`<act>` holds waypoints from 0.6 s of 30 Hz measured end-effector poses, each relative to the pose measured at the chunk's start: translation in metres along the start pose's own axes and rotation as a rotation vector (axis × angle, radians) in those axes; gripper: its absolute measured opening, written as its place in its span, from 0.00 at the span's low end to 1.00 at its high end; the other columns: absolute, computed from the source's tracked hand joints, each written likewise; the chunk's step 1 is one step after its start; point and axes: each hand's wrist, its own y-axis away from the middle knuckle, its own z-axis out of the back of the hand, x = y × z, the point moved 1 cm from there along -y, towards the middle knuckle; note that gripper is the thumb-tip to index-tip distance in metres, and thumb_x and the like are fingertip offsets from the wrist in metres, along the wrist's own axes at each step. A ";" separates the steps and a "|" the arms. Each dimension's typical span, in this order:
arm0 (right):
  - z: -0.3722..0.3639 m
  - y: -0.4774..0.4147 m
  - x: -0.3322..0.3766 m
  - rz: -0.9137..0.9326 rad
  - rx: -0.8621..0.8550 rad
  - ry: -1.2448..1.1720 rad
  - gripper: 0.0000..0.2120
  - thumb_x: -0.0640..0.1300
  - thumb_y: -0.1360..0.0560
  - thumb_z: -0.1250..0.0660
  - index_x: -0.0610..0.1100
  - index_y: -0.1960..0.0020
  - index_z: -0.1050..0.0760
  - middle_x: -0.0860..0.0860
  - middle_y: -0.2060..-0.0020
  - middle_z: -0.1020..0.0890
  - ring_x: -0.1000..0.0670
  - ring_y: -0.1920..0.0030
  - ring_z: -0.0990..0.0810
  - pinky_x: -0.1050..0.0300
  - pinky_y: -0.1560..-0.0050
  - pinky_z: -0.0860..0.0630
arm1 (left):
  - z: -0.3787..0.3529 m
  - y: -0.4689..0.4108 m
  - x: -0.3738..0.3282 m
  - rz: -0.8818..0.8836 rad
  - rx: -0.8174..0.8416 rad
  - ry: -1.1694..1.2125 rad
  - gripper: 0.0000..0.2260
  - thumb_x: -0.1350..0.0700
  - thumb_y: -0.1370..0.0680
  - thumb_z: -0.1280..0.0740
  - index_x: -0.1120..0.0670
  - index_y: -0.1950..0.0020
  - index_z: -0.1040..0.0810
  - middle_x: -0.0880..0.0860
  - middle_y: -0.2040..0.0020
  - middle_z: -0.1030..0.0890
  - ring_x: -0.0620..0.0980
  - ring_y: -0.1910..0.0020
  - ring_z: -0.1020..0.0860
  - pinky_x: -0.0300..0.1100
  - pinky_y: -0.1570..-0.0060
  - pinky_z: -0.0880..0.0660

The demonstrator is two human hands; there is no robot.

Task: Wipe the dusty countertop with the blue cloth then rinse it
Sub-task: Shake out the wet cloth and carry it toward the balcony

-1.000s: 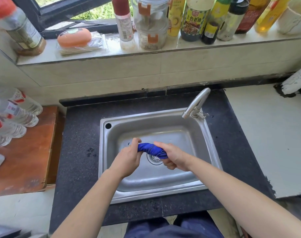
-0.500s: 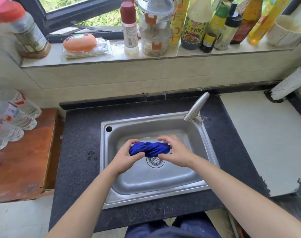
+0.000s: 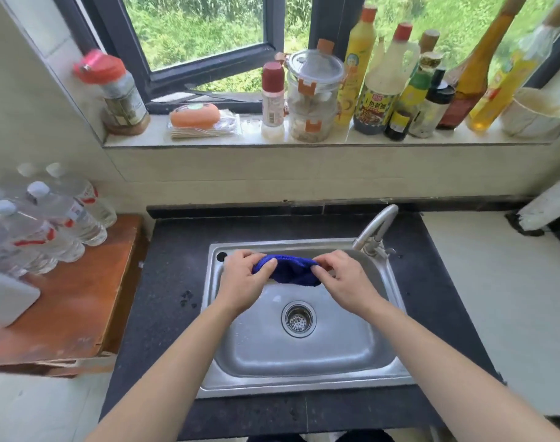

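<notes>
Two hands hold the blue cloth (image 3: 288, 272) up over the back part of the metal sink (image 3: 304, 352), which sits in the dark countertop (image 3: 173, 282). The left hand (image 3: 244, 280) pinches the left end of the cloth with its thumb and bent fingers, and the right hand (image 3: 347, 282) pinches the right end the same way, so the cloth hangs bunched between them. The tap (image 3: 376, 229) stands just behind the right hand, and it looks like no water is coming out, but that is hard to see.
</notes>
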 end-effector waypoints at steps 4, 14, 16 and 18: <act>0.030 -0.006 0.019 0.176 -0.057 -0.170 0.05 0.47 0.19 0.37 0.53 0.47 0.23 0.58 0.52 0.24 0.57 0.55 0.21 0.56 0.48 0.25 | 0.010 0.022 -0.031 -0.074 -0.206 -0.230 0.13 0.43 0.23 0.37 0.42 0.43 0.17 0.42 0.48 0.23 0.40 0.47 0.33 0.44 0.44 0.31; 0.039 -0.006 0.026 0.430 0.223 -0.072 0.08 0.54 0.19 0.39 0.52 0.49 0.25 0.56 0.56 0.20 0.53 0.53 0.23 0.53 0.49 0.27 | 0.018 0.098 -0.076 -0.018 -0.576 -0.282 0.13 0.45 0.23 0.41 0.38 0.46 0.19 0.42 0.51 0.21 0.46 0.48 0.25 0.50 0.45 0.28; 0.034 -0.005 0.038 0.471 0.255 -0.041 0.10 0.56 0.20 0.38 0.50 0.51 0.23 0.55 0.57 0.20 0.52 0.54 0.23 0.52 0.50 0.26 | 0.029 0.120 -0.071 0.046 -0.651 -0.350 0.13 0.45 0.24 0.40 0.41 0.46 0.17 0.44 0.50 0.22 0.47 0.46 0.27 0.50 0.43 0.29; 0.031 0.002 0.062 0.515 0.293 -0.071 0.07 0.55 0.22 0.35 0.52 0.54 0.24 0.57 0.59 0.22 0.54 0.56 0.24 0.55 0.52 0.28 | 0.039 0.146 -0.070 0.108 -0.716 -0.367 0.12 0.48 0.25 0.38 0.42 0.47 0.17 0.44 0.49 0.22 0.45 0.45 0.29 0.49 0.41 0.32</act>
